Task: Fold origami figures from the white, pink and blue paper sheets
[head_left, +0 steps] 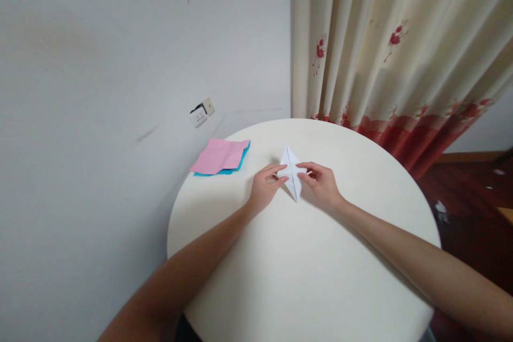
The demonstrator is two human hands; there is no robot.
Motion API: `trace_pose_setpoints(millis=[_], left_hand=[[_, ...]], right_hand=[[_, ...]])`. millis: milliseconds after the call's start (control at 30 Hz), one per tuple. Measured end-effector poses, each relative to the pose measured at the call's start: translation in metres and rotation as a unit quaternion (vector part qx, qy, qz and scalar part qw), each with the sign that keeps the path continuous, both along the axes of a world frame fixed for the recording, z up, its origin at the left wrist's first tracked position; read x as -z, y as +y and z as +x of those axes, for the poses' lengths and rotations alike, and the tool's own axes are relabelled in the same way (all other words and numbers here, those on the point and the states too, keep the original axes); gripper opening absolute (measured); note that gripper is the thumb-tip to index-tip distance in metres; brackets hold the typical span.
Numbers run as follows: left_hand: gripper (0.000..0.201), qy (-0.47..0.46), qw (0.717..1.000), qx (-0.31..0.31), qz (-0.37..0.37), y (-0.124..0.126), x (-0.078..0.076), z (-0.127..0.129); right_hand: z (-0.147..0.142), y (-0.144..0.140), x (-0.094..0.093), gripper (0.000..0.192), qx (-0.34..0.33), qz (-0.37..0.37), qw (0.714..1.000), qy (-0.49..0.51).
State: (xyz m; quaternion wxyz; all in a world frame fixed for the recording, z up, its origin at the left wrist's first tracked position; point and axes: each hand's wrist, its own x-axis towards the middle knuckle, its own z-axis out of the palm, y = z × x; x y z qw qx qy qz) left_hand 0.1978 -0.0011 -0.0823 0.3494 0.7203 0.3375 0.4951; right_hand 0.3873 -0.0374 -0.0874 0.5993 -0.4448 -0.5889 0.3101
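A white folded paper [291, 168], diamond-shaped with a centre crease, lies on the round white table [304, 278]. My left hand [265, 188] presses its left side with the fingertips. On the other side, my right hand [320, 184] pinches the paper's right flap between thumb and fingers. Both hands meet over the paper's middle.
A stack of pink and blue paper sheets [221, 156] lies at the table's far left edge. Behind are a grey wall with a socket [201, 112] and a cream curtain with red flowers [401, 48]. Dark wooden floor [468, 197] shows at the right.
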Motion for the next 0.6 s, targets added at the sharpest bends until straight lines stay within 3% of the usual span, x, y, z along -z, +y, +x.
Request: trace_pose_setpoints(millis=[200,600], left_hand=[[0.024,0.020,0.999,-0.021,0.039,0.0006,-0.0027,-0.0006],[0.019,0.004,0.998,-0.017,0.053,-0.0063,-0.0084,0.0008]], right_hand=[[-0.0006,-0.0034,-0.0056,0.021,0.008,0.039,0.998,-0.041],[0.0023,-0.0017,-0.0057,0.025,0.016,0.015,1.000,-0.017]])
